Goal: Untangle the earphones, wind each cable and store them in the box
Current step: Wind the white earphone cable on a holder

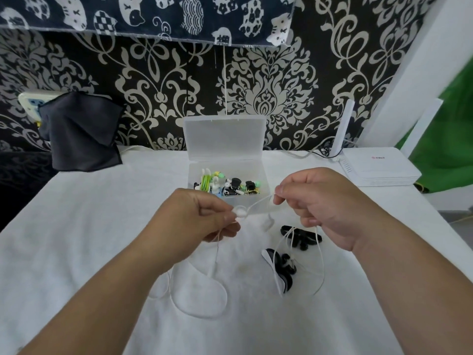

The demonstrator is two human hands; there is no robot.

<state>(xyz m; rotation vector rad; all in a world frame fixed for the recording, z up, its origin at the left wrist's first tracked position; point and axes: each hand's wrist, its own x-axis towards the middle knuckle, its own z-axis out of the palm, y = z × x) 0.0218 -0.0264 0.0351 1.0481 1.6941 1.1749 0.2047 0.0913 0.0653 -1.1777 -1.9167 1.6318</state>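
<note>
Two forearms are extended from the bottom edge, and between the hands a white earphone cable (217,252) is held up above the white cloth (76,226). A white earbud (241,213) is pinched by the fingertips of the left hand (202,221), and a short taut stretch of the cable is pinched between thumb and forefinger of the right hand (325,208). From each hand the cable is let down in loose loops that are spread over the cloth, with strands draped across a black bundle (303,238) and a black-and-white bundle (281,270) below the right hand; what these are cannot be told. Just behind the hands a clear plastic box (261,170) is set with its lid (224,137) raised, and wound earphones (231,187) in black, white and green are kept inside. Farther off, a white router (378,167) is placed at the right and a dark cloth (79,131) at the left, against a patterned wall (268,93).
</note>
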